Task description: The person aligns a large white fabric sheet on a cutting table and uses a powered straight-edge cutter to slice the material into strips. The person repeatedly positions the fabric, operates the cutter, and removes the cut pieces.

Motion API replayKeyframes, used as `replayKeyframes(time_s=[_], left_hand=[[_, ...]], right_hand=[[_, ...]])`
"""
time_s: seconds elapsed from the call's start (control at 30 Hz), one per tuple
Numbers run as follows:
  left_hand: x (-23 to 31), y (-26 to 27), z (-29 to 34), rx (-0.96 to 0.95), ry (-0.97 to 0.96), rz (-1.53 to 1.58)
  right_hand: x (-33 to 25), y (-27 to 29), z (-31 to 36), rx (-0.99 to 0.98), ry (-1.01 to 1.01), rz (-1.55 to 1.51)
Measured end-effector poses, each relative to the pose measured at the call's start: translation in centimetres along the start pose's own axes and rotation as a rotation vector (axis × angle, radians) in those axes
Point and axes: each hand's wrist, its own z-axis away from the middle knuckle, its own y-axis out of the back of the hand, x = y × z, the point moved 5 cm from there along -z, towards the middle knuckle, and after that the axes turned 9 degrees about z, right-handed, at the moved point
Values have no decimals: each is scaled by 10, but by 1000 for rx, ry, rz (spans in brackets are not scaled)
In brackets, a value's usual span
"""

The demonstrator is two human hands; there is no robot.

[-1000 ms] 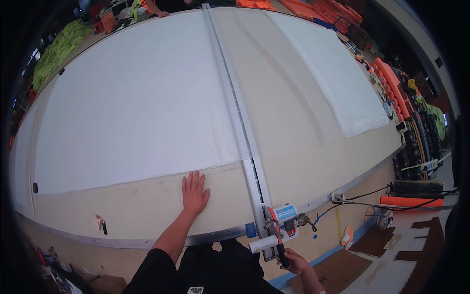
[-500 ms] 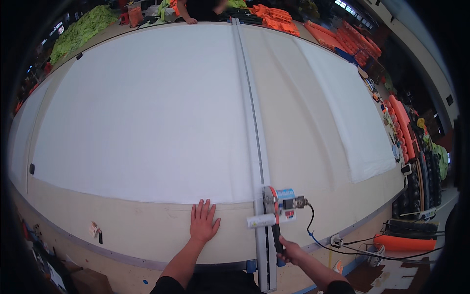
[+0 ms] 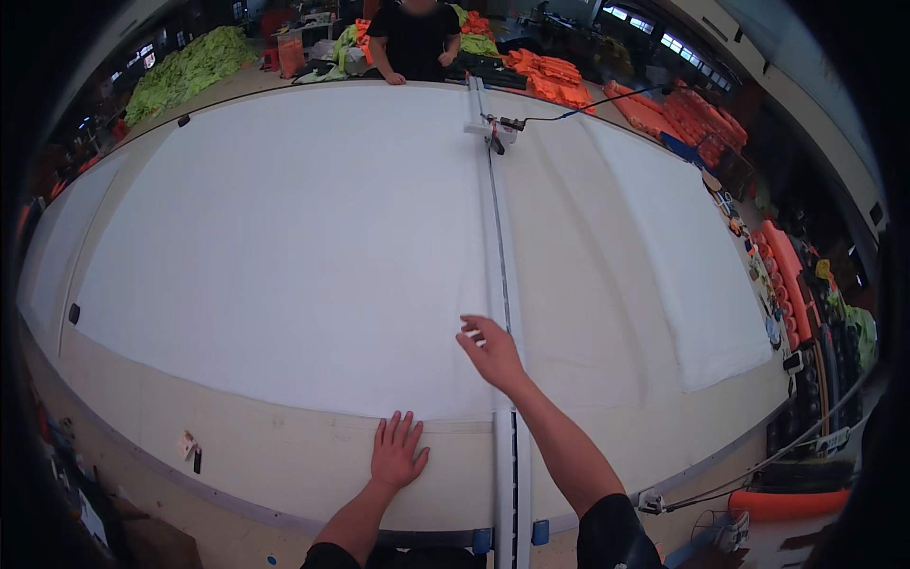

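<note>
My left hand (image 3: 398, 455) lies flat with its fingers spread, at the near edge of a large white fabric sheet (image 3: 275, 256) on the table. Over the fabric, just left of a long metal guide rail (image 3: 514, 474), my right hand (image 3: 490, 351) hangs with loosely bent fingers and holds nothing. The rail runs across the table from the near edge to the far one. Near its far end sits an electric fabric cutter (image 3: 495, 137) with a black cable (image 3: 569, 112) leading off to the right.
Across the table stands a person (image 3: 414, 43) in black. A second white fabric piece (image 3: 654, 218) lies to the right. Scissors and small tools line the right edge; a small black-handled tool (image 3: 196, 462) lies front left. Orange and lime garments (image 3: 194, 71) are heaped beyond.
The cutter has gone from the near end of the rail to its far end. My right hand has let go of its handle and reached forward; my left hand stays flat.
</note>
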Motion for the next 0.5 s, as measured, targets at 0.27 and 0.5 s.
replayKeyframes(time_s=[0.27, 0.5], left_hand=[[3, -2, 2, 26, -52, -23], [-2, -3, 6, 18, -38, -27]], right_hand=[[104, -11, 169, -56, -318, 39], [97, -6, 224, -23, -446, 53]])
